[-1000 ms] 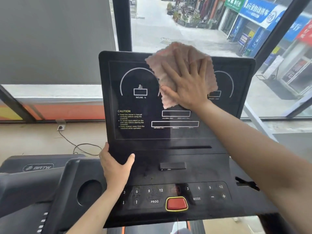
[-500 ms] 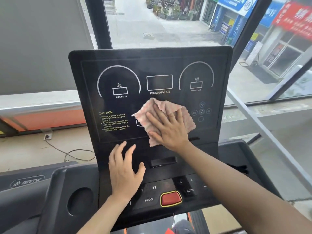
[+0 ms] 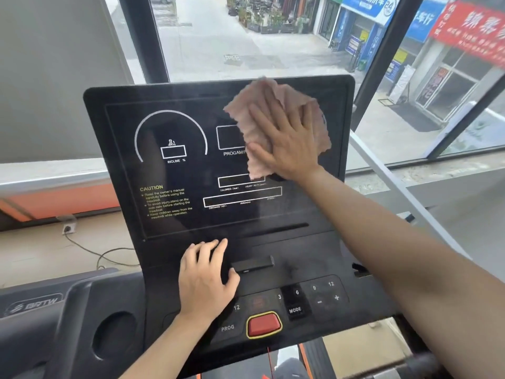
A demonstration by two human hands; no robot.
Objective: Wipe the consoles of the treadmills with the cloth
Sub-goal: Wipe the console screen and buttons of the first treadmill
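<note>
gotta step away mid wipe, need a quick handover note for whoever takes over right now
Right hand: flat, fingers spread, presses the cloth on the upper right of the console screen.
Left hand: open, rests on the lower panel, holds nothing.
Done: wiping is under way at the screen's top right; how much is already clean cannot be told.
Left: rest of the screen, the lower panel (looks smudged), the keys, the red button; then the other consoles.
</note>
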